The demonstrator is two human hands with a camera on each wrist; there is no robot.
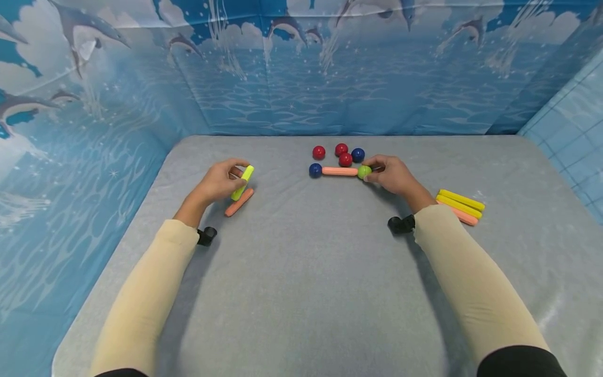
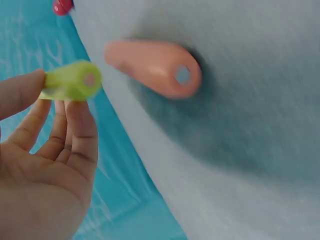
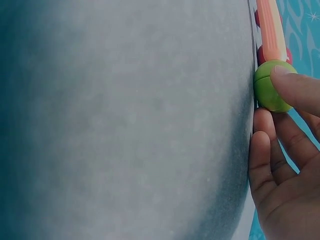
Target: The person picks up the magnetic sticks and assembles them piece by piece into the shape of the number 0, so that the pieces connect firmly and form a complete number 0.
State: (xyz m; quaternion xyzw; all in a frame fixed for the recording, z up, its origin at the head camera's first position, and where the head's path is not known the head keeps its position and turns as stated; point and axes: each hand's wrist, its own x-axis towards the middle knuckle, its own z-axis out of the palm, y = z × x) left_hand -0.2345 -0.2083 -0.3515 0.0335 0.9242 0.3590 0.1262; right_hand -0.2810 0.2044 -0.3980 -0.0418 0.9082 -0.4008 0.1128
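Near the far edge of the grey, cloth-like table, about midway along it, the right hand pinched a glossy green ball between thumb and fingers. The green ball met one end of a ribbed salmon-pink rod; the rod's opposite end, toward the left edge, met a glossy dark blue ball. The joined line ran roughly parallel to the far edge.

Between this line and the far edge were three glossy red balls and a second dark blue ball. The nearest red ball was just beside the rod; contact between them could not be determined.

Toward the left edge, the left hand had its thumb and fingertips clamped on a yellow-green rod. The wrist view showed a round pinkish spot on the rod's end face. Just beside it, apart from it, a salmon-orange rod lay on the table, with a round pale blue-grey spot on its end face.

Toward the right edge, beside the beige right sleeve, two yellow rods and another salmon-pink rod lay side by side.
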